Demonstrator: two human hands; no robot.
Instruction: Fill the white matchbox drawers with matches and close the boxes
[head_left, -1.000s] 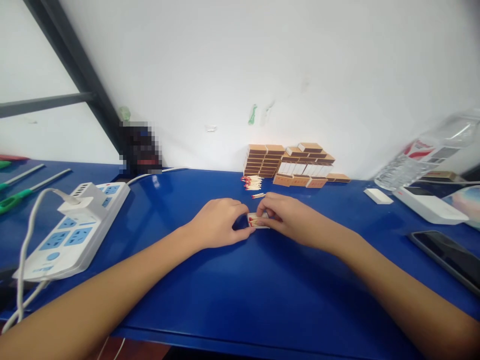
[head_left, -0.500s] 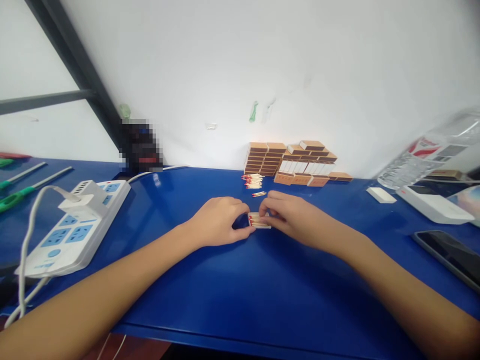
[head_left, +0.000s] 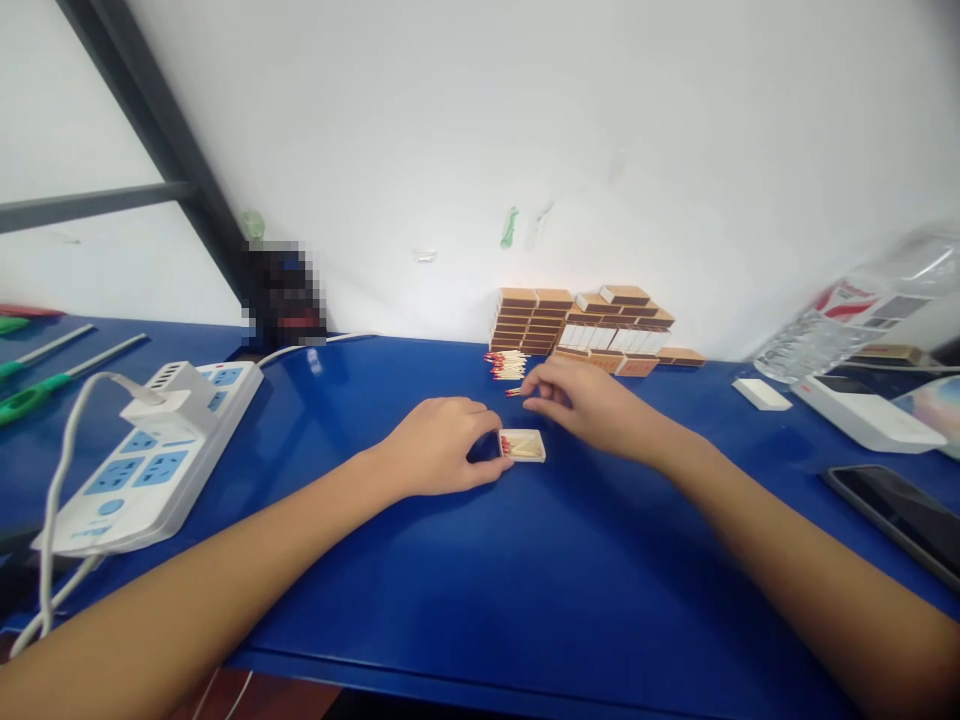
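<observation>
On the blue table lies a small white matchbox tray with several red-tipped matches inside. My left hand grips the tray's left end between thumb and fingers. Beyond the tray, my right hand has its thumb and fingertips at the right end of a few loose matches; whether it pinches them is too small to tell. Just behind lies a larger pile of red-headed matches, touched by neither hand.
Stacked matchboxes stand against the wall. At the left are a power strip and green-handled tools. A plastic bottle, a white block, a white device and a phone lie at the right.
My right hand has moved from inside the tray up and away to the few loose matches behind it. The tray's contents are now uncovered. My left hand stays at the tray's end.
</observation>
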